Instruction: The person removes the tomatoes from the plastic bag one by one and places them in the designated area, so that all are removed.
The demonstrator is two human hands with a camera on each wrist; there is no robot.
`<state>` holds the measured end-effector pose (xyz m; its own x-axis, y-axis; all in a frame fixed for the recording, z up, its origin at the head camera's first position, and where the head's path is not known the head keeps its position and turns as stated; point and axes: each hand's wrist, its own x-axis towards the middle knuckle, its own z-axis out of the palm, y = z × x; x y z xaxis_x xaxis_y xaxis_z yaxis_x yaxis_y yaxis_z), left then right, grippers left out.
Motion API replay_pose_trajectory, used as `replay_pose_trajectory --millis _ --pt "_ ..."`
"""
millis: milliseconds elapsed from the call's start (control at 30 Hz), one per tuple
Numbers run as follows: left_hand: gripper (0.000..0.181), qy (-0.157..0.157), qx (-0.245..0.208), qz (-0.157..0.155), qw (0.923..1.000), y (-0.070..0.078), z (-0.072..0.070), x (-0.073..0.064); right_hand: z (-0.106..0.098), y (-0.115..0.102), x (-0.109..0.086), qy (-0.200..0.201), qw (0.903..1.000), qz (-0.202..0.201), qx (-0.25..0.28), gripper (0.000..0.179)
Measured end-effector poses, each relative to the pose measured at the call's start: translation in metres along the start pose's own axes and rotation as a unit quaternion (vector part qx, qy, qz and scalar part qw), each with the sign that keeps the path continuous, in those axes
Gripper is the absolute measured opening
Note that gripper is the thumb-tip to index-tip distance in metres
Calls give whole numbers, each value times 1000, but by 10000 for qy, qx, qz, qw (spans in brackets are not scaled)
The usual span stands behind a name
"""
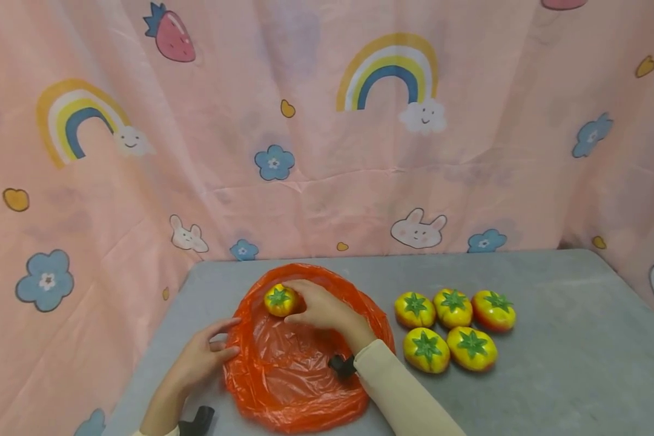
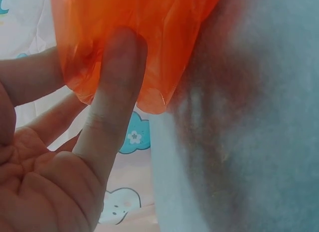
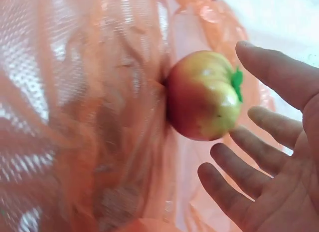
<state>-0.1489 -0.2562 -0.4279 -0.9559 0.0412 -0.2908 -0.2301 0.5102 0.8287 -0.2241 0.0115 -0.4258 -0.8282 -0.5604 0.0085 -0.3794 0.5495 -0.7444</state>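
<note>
A red plastic bag (image 1: 305,418) lies spread on the table with its mouth open upward. Inside it, toward the back left, rests a yellow-and-red tomato-like fruit (image 1: 279,300) with a green star-shaped cap. My right hand (image 1: 321,309) reaches over the bag beside this fruit. In the right wrist view, its extended fingers (image 3: 244,167) spread near the fruit (image 3: 204,96) without gripping it. At the bag's left rim, my left hand (image 1: 198,357) pinches the plastic. The left wrist view shows the thumb (image 2: 117,92) against the bag film (image 2: 164,37).
Several similar fruits stand in two rows right of the bag, among them a front one (image 1: 426,350) and a far-right one (image 1: 493,310). The grey table (image 1: 567,339) meets a pink patterned curtain (image 1: 327,200) behind and at both sides.
</note>
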Motion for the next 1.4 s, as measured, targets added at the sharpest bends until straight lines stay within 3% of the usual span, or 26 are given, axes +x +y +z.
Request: replay_pose_trajectory --millis 167,500,767,1400 --pt "56 0 0 14 10000 0 3 1 6 7 6 37 9999 54 126 72" --pt "55 61 216 -243 9995 -1 4 2 11 4 6 -105 9991 214 339 50" --pt "55 53 129 -212 9997 -1 4 1 13 0 3 -219 9996 34 173 62" --pt "55 46 164 -266 9995 -1 4 2 21 2 0 -521 9985 -133 92 68"
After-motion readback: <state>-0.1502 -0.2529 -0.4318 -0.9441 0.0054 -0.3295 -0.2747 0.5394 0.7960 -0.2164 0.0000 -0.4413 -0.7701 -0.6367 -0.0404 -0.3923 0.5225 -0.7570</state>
